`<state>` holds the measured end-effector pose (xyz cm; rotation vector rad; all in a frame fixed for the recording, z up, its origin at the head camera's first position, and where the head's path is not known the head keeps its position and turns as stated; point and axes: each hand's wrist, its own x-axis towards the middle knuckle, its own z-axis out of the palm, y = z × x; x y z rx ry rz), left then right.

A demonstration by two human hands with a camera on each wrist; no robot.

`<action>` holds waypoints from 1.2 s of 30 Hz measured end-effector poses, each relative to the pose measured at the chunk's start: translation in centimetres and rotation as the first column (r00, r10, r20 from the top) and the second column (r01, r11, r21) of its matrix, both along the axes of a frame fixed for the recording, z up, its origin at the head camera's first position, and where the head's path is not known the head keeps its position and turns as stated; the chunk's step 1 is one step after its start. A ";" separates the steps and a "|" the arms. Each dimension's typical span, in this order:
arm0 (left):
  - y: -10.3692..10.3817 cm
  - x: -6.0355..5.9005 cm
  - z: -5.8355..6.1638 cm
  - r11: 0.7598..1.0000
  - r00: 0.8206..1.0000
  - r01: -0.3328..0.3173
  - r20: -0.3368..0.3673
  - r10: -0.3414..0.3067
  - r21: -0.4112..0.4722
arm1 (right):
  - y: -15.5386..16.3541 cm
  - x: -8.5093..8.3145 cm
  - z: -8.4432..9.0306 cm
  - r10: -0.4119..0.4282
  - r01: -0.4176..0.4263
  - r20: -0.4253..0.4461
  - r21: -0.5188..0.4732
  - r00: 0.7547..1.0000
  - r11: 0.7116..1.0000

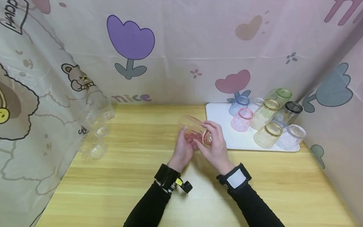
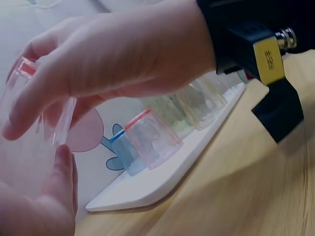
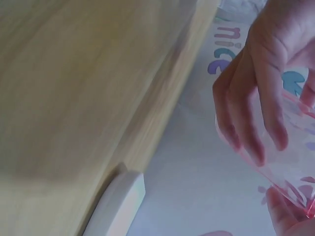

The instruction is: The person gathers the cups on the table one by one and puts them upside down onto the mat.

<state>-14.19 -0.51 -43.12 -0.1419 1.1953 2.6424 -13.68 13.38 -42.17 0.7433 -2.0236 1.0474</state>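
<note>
Left hand (image 1: 183,148) under and around the base end of a clear pink cup (image 1: 195,130), fingers curled on it. Right hand (image 1: 216,142) clamped on the rim end of the same cup, fingers wrapped over the wall. Cup held on its side above the wooden table (image 1: 136,176), just left of the white tray (image 1: 218,117). On the tray: tinted cups (image 1: 266,121), mouths down, close together. At the table's left edge: clear cups (image 1: 96,126) against the printed curtain (image 1: 170,47).

Seemingly red-rimmed clear cup (image 1: 195,130); white tray (image 1: 218,116); tulip-printed backdrop (image 1: 130,41).
</note>
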 end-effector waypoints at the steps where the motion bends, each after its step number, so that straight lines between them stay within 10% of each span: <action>1: 0.1 0.0 0.0 1.000 1.000 0.006 -0.009 -0.006 0.002 | 0.2 0.0 0.1 0.003 -0.003 0.002 -0.004 1.000 1.000; 7: 0.5 0.0 -0.2 0.997 0.995 0.058 -0.073 -0.062 -0.050 | 1.9 -0.1 1.4 -0.032 0.035 0.058 -0.062 0.998 0.997; 13: 1.3 -0.1 -0.3 0.937 0.976 0.035 -0.188 -0.106 -0.348 | 4.0 0.1 3.3 -0.103 0.116 0.091 -0.153 0.991 0.981; 16: 1.7 -0.2 -0.4 0.793 0.943 -0.042 -0.287 -0.170 -0.607 | 4.9 0.3 4.4 -0.118 0.133 0.085 -0.207 0.989 0.969; 18: 2.0 -0.4 -0.4 0.657 0.899 -0.118 -0.361 -0.248 -0.744 | 5.6 0.2 4.9 -0.122 0.135 0.071 -0.224 0.990 0.965; 23: 2.5 -0.9 -0.7 0.300 0.734 -0.341 -0.452 -0.507 -0.891 | 7.6 0.0 5.7 -0.213 0.218 0.046 -0.199 0.976 0.955; 25: 2.8 -1.1 -0.8 0.193 0.676 -0.419 -0.447 -0.585 -0.887 | 8.3 0.1 5.9 -0.271 0.275 0.051 -0.174 0.961 0.945; 28: 3.2 -1.4 -1.0 0.095 0.625 -0.478 -0.414 -0.661 -0.873 | 9.3 0.2 5.9 -0.334 0.339 0.059 -0.134 0.941 0.931; 36: 4.7 -2.0 -1.1 -0.033 0.593 -0.466 -0.285 -0.753 -0.884 | 12.1 0.3 5.2 -0.410 0.422 0.175 -0.037 0.895 0.906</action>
